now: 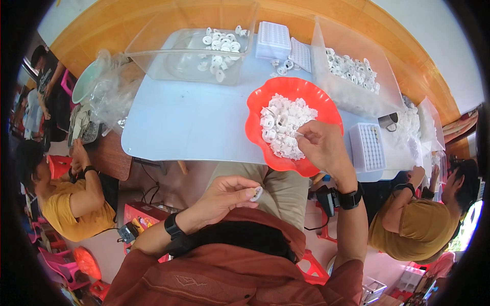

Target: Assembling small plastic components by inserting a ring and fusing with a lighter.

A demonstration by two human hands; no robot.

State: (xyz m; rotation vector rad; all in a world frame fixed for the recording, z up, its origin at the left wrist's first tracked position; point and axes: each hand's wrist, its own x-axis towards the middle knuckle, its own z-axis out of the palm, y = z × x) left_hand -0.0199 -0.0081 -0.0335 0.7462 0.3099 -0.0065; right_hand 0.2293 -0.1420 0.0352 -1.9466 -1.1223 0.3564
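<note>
Over my lap, my left hand (232, 193) pinches a small round white plastic part (256, 194) between thumb and fingers. My right hand (322, 145) reaches over the near right side of a red scalloped bowl (333, 108). Its thumb and fingertips are pressed together at the heap of small white plastic pieces (286, 120) in the bowl. A tiny white piece seems to show at those fingertips, but its kind is too small to tell. Several larger round white parts lie on the left of the heap.
On the light blue table (189, 112) stand a clear bin (191, 53) with white round parts, another clear bin (352, 76) at right, white trays (273, 41) behind, a tray stack (367, 148) and a metal cup (389, 121). Co-workers (76, 204) sit at left and right.
</note>
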